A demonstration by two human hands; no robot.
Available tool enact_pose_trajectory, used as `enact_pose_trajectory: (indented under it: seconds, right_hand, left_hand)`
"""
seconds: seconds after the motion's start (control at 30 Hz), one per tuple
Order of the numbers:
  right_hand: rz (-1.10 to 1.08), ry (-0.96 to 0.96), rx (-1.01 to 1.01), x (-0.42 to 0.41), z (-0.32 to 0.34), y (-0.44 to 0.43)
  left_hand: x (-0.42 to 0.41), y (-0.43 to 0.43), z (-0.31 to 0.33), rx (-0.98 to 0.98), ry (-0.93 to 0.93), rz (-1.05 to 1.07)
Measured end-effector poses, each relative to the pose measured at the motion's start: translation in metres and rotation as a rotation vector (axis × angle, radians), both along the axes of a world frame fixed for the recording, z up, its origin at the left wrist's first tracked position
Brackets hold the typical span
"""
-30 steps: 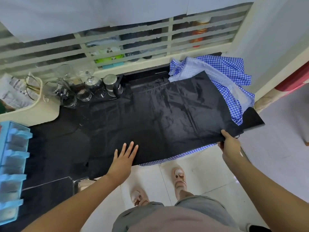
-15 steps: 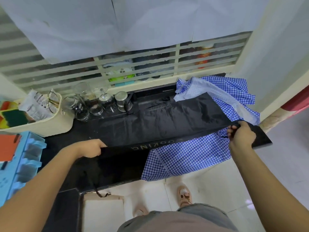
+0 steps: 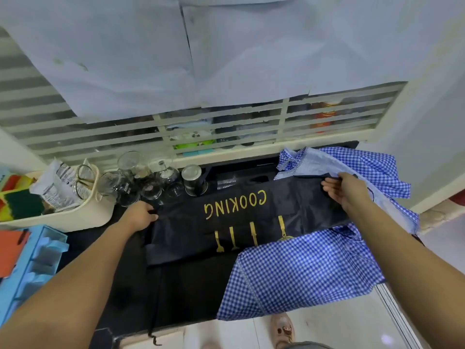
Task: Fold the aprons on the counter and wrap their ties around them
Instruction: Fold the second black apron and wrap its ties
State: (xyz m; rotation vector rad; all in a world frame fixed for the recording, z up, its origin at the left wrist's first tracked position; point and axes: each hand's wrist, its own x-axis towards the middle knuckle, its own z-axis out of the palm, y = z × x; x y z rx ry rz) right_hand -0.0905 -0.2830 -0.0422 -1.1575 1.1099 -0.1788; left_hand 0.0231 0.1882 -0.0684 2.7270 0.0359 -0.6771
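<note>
A black apron (image 3: 246, 222) with gold "COOKING" lettering and utensil prints lies folded over on the dark counter (image 3: 191, 293). My left hand (image 3: 139, 215) grips its far left corner beside the glasses. My right hand (image 3: 346, 191) holds its far right corner, over a blue-and-white checked apron (image 3: 302, 273) that lies under it and hangs off the counter's front edge. A thin black tie (image 3: 154, 311) trails down over the counter's front.
Several glasses (image 3: 141, 182) and a metal cup (image 3: 192, 180) stand at the back of the counter. A cream basket (image 3: 65, 212) holds packets at left, with a blue plastic tray (image 3: 32, 263) below it. A slatted window (image 3: 226, 127) runs behind.
Both hands lifted the black apron's near edge and carried it away to the back, folding it over so the gold print shows and the checked apron is uncovered. The view tilted up.
</note>
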Motion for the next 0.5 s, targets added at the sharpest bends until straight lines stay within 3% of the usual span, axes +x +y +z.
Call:
enact_pose_trajectory:
  seconds: [0.3, 0.5]
  right_hand:
    - [0.046, 0.179, -0.09, 0.04, -0.052, -0.013]
    - [0.009, 0.211, -0.012, 0.048, -0.073, -0.018]
  left_hand:
    - [0.022, -0.007, -0.05, -0.06, 0.05, 0.238]
    - [0.028, -0.007, -0.066, -0.15, 0.025, 0.509]
